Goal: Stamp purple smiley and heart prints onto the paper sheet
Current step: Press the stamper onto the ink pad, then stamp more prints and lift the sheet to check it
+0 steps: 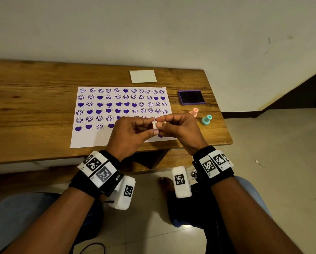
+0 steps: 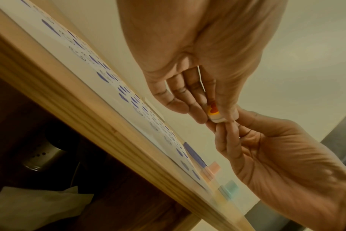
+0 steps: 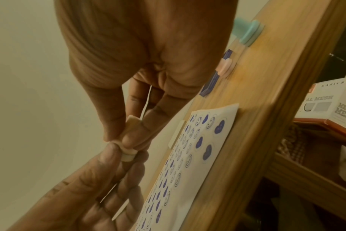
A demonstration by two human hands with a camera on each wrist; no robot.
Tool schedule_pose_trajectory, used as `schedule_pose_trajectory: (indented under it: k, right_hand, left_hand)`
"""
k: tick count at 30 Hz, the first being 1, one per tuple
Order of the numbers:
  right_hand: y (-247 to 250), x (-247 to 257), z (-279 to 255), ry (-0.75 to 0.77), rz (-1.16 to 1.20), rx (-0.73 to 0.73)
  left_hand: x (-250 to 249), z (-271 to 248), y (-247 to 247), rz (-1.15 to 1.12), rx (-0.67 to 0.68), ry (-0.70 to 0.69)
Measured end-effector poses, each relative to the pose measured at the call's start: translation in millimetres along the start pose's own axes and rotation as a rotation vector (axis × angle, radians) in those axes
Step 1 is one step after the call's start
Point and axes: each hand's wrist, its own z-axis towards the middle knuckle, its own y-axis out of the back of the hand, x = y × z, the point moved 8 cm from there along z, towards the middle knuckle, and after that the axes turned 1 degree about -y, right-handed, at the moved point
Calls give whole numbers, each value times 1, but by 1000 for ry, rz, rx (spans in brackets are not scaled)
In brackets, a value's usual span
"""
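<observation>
- Stamp (image 1: 155, 125): a small pale stamp held in the air above the near right part of the paper sheet, between both hands. The left wrist view shows a red heart on an orange face at one end.
- Left hand (image 1: 129, 136): fingers curled, thumb and fingertips pinching the stamp from the left.
- Right hand (image 1: 179, 130): fingers curled, thumb and fingertips pinching the same stamp from the right.
- Paper sheet (image 1: 91, 138): lies flat on the table, below the stamp. Rows of purple smiley and heart prints cover most of it; the strip along its near edge is largely blank.
- Ink pad (image 1: 191, 97): purple, open, dark surface up, on the table to the right of the paper sheet's far corner.
- Pink stamp (image 1: 194, 111): on the table just right of the paper sheet, nearer than the ink pad.
- Teal stamp (image 1: 206, 120): beside the pink stamp, further right of the paper sheet.
- White card (image 1: 142, 76): on the table beyond the paper sheet's far edge.
- Table (image 1: 34, 99): wooden, carrying all the items above.
</observation>
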Motion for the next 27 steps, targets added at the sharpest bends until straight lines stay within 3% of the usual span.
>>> schedule_pose_trajectory:
  k: [5, 7, 10, 12, 15, 21, 25, 27]
  right_hand:
    - [-1, 5, -1, -6, -62, 11]
    - [7, 11, 0, 31, -253, -64]
    - [40, 20, 2, 74, -647, -302]
    - [65, 22, -1, 29, -858, -418]
    - [86, 10, -3, -89, -1035, -461]
    - [76, 2, 1, -95, -1164, -442]
    - [70, 24, -4, 64, -1193, -528]
    - [52, 30, -3, 126, -1158, -484]
  left_hand:
    - [-2, 0, 0, 113, 36, -23]
    - [-1, 0, -2, 271, 64, -37]
    - [6, 0, 6, 455, 43, -48]
    - [9, 2, 21, 521, -33, -45]
    - [14, 4, 40, 649, -110, -49]
    - [27, 9, 43, 794, -98, -10]
    - [26, 9, 45, 857, -117, -1]
    - [31, 10, 48, 910, -99, 29]
